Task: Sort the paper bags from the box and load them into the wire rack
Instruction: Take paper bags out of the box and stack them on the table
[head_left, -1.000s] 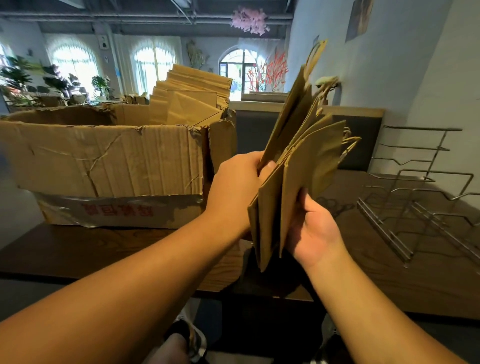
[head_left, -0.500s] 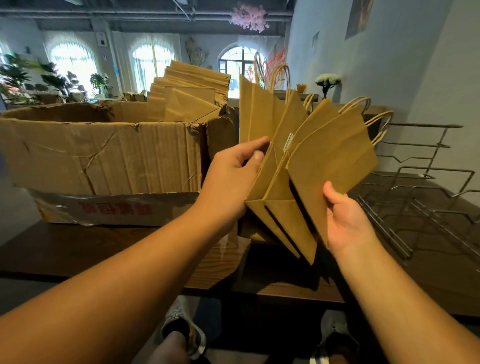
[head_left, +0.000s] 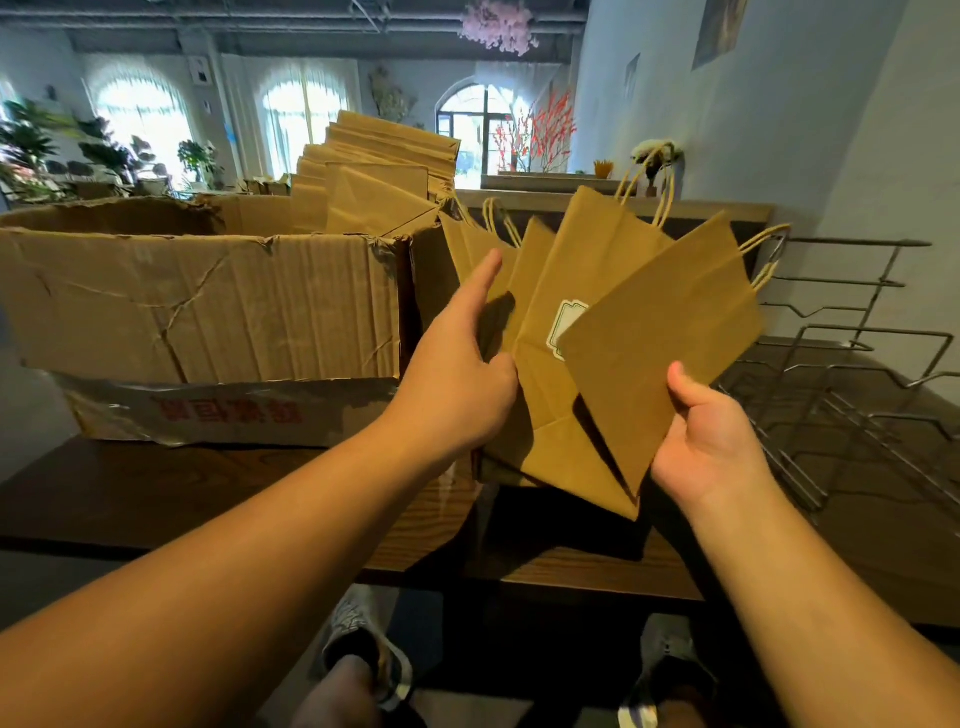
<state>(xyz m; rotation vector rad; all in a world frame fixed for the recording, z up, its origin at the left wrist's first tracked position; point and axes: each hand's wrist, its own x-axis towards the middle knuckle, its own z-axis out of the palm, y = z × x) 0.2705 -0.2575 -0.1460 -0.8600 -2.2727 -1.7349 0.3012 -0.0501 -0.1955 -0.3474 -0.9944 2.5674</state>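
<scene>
We hold fanned paper bags (head_left: 597, 364) with both hands, fingers (head_left: 685, 384) gripping them, between the torn box (head_left: 208, 312) and wire rack (head_left: 852, 364) on the table (head_left: 156, 499).

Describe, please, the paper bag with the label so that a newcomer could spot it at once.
Find the torn cardboard box on the dark table; just right of it two hands fan out several brown paper bags. The labelled bag sits mid-fan, between the left hand and right hand. Only it shows a white framed label.
</scene>
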